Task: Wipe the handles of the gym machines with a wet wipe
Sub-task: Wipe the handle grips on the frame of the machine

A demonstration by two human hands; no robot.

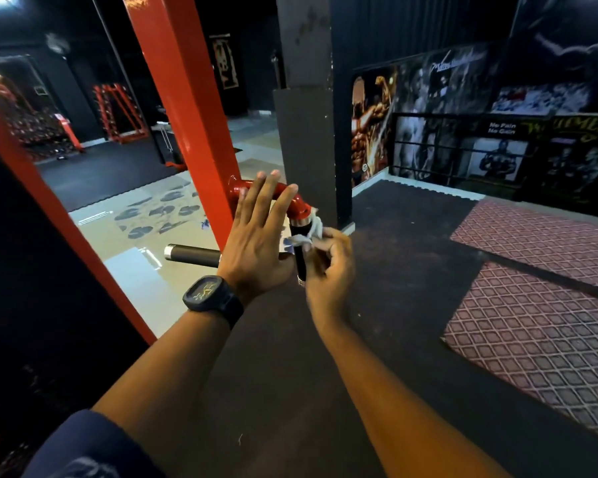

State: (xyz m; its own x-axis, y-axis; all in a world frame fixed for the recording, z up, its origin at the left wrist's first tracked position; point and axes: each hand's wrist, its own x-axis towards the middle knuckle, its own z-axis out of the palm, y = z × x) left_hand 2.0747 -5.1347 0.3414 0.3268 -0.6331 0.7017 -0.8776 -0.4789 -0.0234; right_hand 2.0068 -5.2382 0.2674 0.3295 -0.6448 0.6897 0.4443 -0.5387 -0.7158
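View: head camera, the only one.
Handle (299, 262): a black grip hanging upright from a red elbow (295, 204) on the post (187, 98).
Wipe (312, 230): white and crumpled, on the handle's upper part, just under the elbow and touching the grip.
Right hand (328, 267): to the right of the handle, fingertips pinching the wipe, probably to rub it down the grip.
Left hand (256, 236): to the left of the handle, fingers straight and spread, holding nothing. It likely steadies the handle or the wipe's loose end, but contact is hidden.
Watch (209, 295): on the left wrist, below and left of the handle.
Second handle (192, 253): lies level, left of the handle, untouched, likely next.
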